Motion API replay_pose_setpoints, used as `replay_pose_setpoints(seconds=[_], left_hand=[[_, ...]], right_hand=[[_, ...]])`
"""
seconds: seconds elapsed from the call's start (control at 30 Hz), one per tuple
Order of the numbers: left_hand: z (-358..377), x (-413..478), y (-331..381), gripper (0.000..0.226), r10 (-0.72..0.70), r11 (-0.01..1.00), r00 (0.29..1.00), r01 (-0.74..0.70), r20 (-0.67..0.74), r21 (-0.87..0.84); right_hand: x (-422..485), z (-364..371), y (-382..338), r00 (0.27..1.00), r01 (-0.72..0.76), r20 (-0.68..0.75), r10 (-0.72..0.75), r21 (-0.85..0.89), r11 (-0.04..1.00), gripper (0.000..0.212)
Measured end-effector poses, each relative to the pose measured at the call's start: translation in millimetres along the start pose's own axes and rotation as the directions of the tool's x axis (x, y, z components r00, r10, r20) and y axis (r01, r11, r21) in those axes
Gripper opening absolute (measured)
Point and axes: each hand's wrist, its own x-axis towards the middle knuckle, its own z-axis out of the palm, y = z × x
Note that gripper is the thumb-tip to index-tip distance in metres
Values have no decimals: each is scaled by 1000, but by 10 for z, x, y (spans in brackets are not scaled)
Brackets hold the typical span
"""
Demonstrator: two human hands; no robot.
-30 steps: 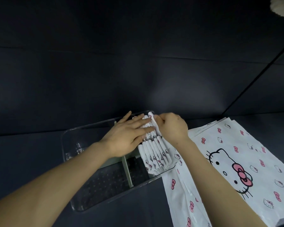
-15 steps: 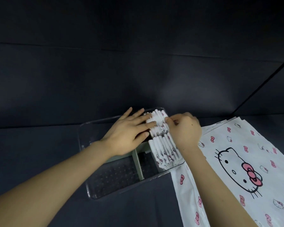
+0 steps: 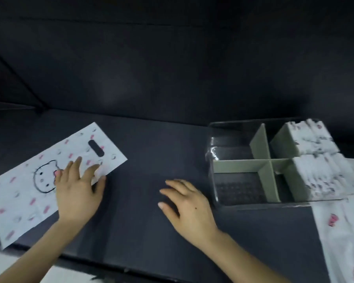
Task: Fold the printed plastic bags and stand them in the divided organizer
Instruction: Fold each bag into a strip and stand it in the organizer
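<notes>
White printed bag [image 3: 18,201]: presses it flat with open left hand [image 3: 78,193]; spreads empty right hand [image 3: 189,205] near clear organizer [image 3: 239,166].

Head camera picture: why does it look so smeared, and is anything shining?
Head view: motion blur smears the print on the flat printed bag and the folded bags; light is dim over the dark table; a small glare streak sits on a wall of the clear organizer.
</notes>
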Motion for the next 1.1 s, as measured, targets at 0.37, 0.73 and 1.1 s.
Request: replay_pose_setpoints(seconds=[0.37,0.73,1.1], left_hand=[[219,-251,-470,65,195,976,943,-159,270,-148],[187,-350,-351,43,659,666,720,-424,217,-615],[-43,-747,-283,68,580,625,760,-184,293,-759]], right_hand=[[29,336,209,984,-18,172,40,-126,992,57],[3,314,291,975,127,163,-149,136,982,38],[78,-374,-164,788,-539,482,383,240,807,23]])
